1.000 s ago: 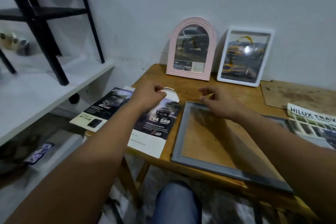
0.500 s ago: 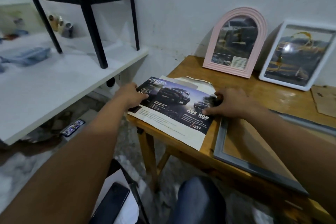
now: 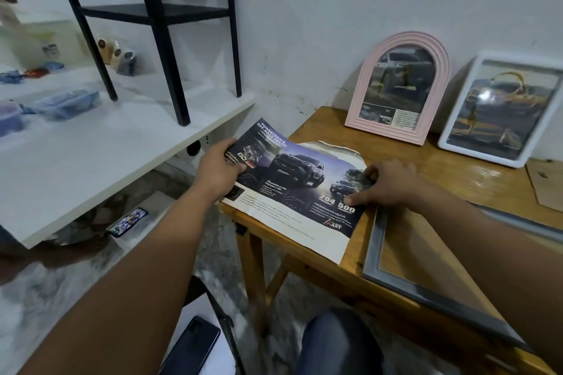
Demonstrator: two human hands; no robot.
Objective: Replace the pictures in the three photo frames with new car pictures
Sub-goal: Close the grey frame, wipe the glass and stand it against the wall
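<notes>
1. Our left hand (image 3: 217, 172) grips the car brochure (image 3: 300, 189) overhanging the desk's (image 3: 426, 161) left edge.
2. Our right hand (image 3: 387, 183) presses it flat; beneath, another sheet is mostly hidden.
3. The grey frame (image 3: 373, 253) runs under our right arm.

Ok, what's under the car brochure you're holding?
Under the car brochure a pale paper sheet peeks out at its far edge, on the wooden table. How far that sheet runs beneath is hidden. The brochure's left end overhangs the table.
</notes>
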